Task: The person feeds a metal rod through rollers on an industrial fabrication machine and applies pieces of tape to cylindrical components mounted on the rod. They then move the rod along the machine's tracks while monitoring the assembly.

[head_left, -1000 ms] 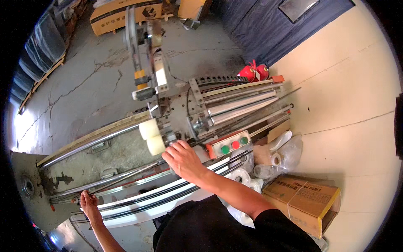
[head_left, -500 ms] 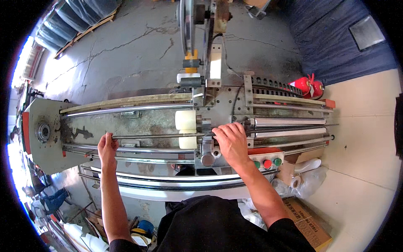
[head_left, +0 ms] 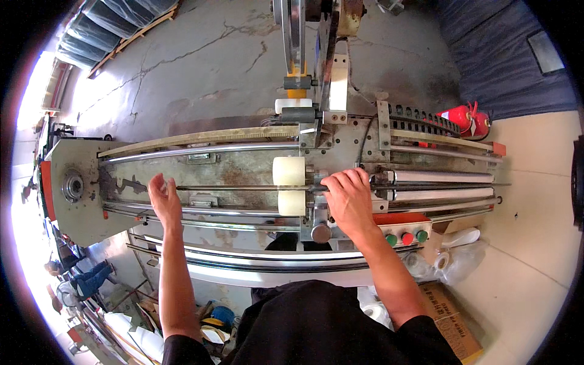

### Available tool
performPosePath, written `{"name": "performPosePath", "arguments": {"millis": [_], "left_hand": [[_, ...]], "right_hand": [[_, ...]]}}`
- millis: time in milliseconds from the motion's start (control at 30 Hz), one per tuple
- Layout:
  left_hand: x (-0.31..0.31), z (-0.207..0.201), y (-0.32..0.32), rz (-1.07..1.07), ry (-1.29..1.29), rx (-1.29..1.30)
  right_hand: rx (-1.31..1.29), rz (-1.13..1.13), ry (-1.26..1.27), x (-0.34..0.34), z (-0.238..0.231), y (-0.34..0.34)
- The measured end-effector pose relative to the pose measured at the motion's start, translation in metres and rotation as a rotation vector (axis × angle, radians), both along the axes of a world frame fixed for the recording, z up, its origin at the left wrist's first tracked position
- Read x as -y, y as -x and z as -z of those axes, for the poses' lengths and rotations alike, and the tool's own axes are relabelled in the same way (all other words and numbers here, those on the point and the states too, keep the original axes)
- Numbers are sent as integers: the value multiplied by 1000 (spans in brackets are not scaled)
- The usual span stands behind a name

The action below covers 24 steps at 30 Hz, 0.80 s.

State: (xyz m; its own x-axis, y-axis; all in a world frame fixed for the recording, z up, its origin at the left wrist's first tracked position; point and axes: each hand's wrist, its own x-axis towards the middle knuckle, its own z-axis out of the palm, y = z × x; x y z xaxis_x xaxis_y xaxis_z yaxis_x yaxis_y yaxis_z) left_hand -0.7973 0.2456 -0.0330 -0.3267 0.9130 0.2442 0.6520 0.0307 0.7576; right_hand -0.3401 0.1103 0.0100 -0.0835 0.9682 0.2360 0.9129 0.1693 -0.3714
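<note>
A long thin metal rod (head_left: 231,188) lies level over the machine bed and passes across two cream-coloured rollers (head_left: 289,171). My right hand (head_left: 350,196) is closed round the rod just right of these rollers, above the carriage. Its fingertips are partly hidden behind the rod and hand. My left hand (head_left: 164,199) is at the rod's left end, fingers up and parted, with nothing seen in them. Whether it still touches the rod tip I cannot tell. Below my right hand sits a round metal knob (head_left: 321,233).
A control box (head_left: 406,235) with green and red buttons is at the carriage's right. Left stands the machine's end plate (head_left: 76,193) with a round hub. Red fire extinguishers (head_left: 471,121) are at the far right; a cardboard box (head_left: 453,322) lies near right.
My left hand has loosened from the rod's left end and its fingers have spread. My right hand keeps its hold. The whole view has shifted slightly, moving the machine to the right.
</note>
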Motion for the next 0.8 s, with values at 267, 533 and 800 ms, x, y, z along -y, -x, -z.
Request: {"name": "performPosePath", "arguments": {"millis": [267,533,800], "left_hand": [[-76,19,-210,738,326,93],[-129,92,-281,1024,332,-180],[-83,51,-191,1177,996,158]], "right_hand": [[-12,-2,10,-2,-3,-3],[-70,19,22,6,-7,-6],[-84,10,15,26,-17,-4]]}}
